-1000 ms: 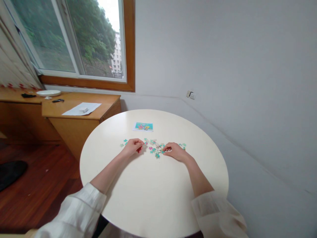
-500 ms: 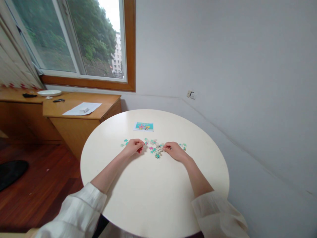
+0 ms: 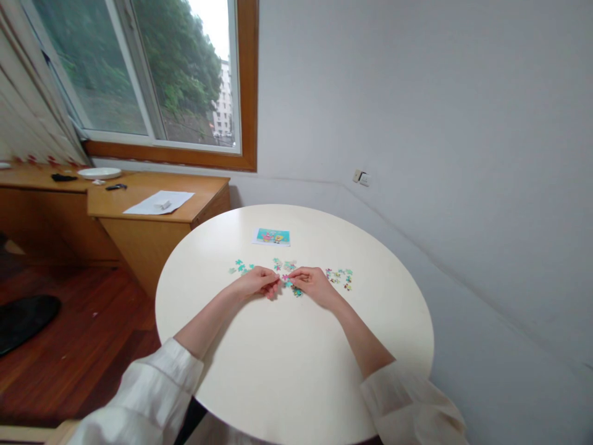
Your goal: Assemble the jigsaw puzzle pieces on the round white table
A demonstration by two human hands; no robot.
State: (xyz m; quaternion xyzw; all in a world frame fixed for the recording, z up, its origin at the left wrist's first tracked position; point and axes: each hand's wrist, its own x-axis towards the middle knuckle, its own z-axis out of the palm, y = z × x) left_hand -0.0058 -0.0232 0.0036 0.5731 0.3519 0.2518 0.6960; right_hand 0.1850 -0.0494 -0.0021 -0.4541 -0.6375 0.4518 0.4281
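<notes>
Small jigsaw pieces (image 3: 340, 276) in teal, pink and yellow lie scattered across the middle of a round cream table (image 3: 296, 364). My left hand (image 3: 257, 282) and my right hand (image 3: 314, 283) rest on the table with their fingertips almost meeting. Both are pinched on small puzzle pieces (image 3: 283, 279) held between them. A few more teal pieces (image 3: 241, 267) lie left of my left hand. A small colourful picture card (image 3: 272, 236) lies flat farther back on the table.
A wooden desk (image 3: 152, 213) stands left of the table with a sheet of paper (image 3: 158, 202), a white plate (image 3: 99, 173) and small dark items. A window sits above it. A grey wall runs behind and to the right. Dark wooden floor lies at left.
My right hand has slid left, away from the right-hand cluster, and my left hand moved slightly right. Their fingertips now come together over pieces in the middle.
</notes>
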